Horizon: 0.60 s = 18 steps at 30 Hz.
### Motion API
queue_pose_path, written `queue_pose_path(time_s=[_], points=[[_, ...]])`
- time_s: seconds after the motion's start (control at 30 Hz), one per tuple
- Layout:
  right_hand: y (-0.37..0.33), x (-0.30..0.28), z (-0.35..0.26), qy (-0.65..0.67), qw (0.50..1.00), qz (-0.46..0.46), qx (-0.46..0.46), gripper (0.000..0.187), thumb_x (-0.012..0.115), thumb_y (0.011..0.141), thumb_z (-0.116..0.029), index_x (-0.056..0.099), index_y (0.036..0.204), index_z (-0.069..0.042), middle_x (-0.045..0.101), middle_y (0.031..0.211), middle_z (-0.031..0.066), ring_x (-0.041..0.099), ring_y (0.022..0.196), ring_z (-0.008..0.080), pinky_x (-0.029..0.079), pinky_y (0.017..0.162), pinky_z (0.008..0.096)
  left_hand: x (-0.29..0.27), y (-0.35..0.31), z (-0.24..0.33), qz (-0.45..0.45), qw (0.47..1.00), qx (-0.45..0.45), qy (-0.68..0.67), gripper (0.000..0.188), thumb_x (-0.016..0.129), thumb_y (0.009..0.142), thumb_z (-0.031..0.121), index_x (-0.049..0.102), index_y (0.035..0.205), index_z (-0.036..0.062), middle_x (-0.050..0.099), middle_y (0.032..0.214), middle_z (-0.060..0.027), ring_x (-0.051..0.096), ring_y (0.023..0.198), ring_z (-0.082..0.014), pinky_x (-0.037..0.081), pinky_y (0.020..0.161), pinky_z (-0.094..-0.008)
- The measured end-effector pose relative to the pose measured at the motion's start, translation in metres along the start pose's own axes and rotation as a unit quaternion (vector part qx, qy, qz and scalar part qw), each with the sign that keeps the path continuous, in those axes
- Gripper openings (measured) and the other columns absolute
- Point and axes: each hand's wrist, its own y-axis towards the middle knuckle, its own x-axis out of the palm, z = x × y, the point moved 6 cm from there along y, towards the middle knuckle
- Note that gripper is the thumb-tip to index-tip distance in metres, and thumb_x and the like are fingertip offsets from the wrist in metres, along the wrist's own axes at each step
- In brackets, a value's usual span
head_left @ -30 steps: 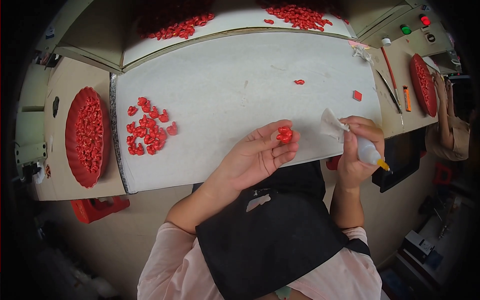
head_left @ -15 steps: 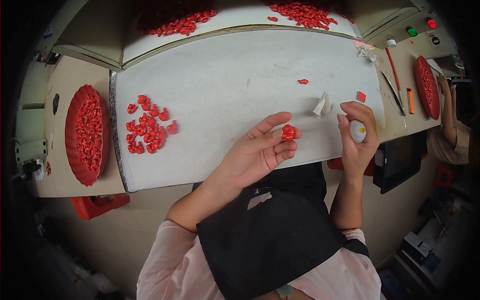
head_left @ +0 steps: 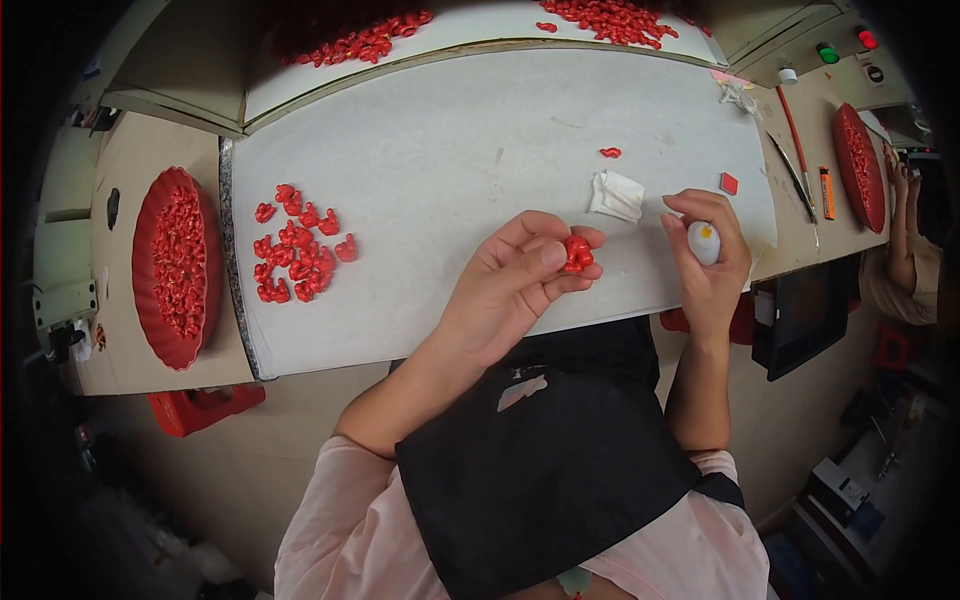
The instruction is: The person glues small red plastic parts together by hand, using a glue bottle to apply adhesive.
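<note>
Over the near part of the white work sheet, my left hand (head_left: 505,280) pinches a small glossy red figurine (head_left: 578,254) between thumb and fingers. To its right, my right hand (head_left: 712,260) is closed around a small white squeeze bottle (head_left: 704,243) whose yellow tip points up. The two hands are apart. Just beyond them a folded white tissue (head_left: 617,196) lies on the sheet, with a single red piece (head_left: 610,153) farther back. A cluster of similar red figurines (head_left: 295,238) rests on the left side of the sheet.
Scalloped red trays of small red pieces stand at left (head_left: 210,345) and far right (head_left: 872,215). Red heaps (head_left: 610,22) lie on the back shelf. Right of the sheet are a red-handled brush (head_left: 790,125) and an orange-wrapped item (head_left: 827,193). Another person's arm (head_left: 900,225) shows at far right.
The tissue, standing crumpled before, now lies flatter and slightly to the left. Both hands have shifted slightly away from me, still holding the figurine and the bottle.
</note>
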Motion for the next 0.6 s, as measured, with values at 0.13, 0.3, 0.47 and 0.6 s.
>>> queue_pose_path(time_s=[0.13, 0.3, 0.47, 0.6], points=[[0.011, 0.006, 0.005, -0.075, 0.997, -0.016, -0.023, 0.016, 0.06, 0.066, 0.0, 0.057, 0.081, -0.002, 0.055, 0.08, 0.0081, 0.054, 0.073, 0.0192, 0.041, 0.064, 0.0246, -0.001, 0.0, 0.003, 0.028, 0.996, 0.022, 0.085, 0.019, 0.049, 0.079, 0.004, 0.05, 0.099, 0.0033, 0.052, 0.102, -0.015, 0.055, 0.086, -0.0192, 0.043, 0.078, -0.0279], [0.015, 0.02, 0.007, -0.136, 0.989, -0.06, 0.011, 0.018, 0.061, 0.065, -0.001, 0.056, 0.083, -0.002, 0.054, 0.081, 0.0079, 0.054, 0.071, 0.0225, 0.042, 0.062, 0.0261, -0.001, -0.001, 0.006, 0.041, 0.992, 0.047, 0.113, 0.022, 0.049, 0.079, 0.004, 0.05, 0.1, 0.0019, 0.053, 0.102, -0.0149, 0.055, 0.088, -0.0195, 0.043, 0.078, -0.028], [0.016, 0.027, 0.013, -0.174, 0.979, -0.098, 0.044, 0.017, 0.06, 0.065, -0.001, 0.054, 0.08, -0.002, 0.054, 0.079, 0.0089, 0.054, 0.067, 0.0235, 0.042, 0.059, 0.0258, -0.004, 0.0, 0.005, 0.05, 0.994, 0.029, 0.09, 0.023, 0.05, 0.079, 0.005, 0.05, 0.101, 0.0007, 0.054, 0.1, -0.015, 0.055, 0.088, -0.0203, 0.044, 0.079, -0.0282], [0.012, 0.022, 0.017, 0.032, 0.992, -0.073, 0.099, 0.012, 0.056, 0.067, 0.001, 0.052, 0.078, -0.001, 0.055, 0.073, 0.0059, 0.052, 0.064, 0.0137, 0.04, 0.059, 0.0222, -0.006, 0.001, 0.004, 0.056, 0.996, 0.022, 0.061, 0.022, 0.05, 0.079, 0.006, 0.051, 0.101, 0.0002, 0.054, 0.098, -0.0151, 0.055, 0.088, -0.0209, 0.044, 0.079, -0.0282]])
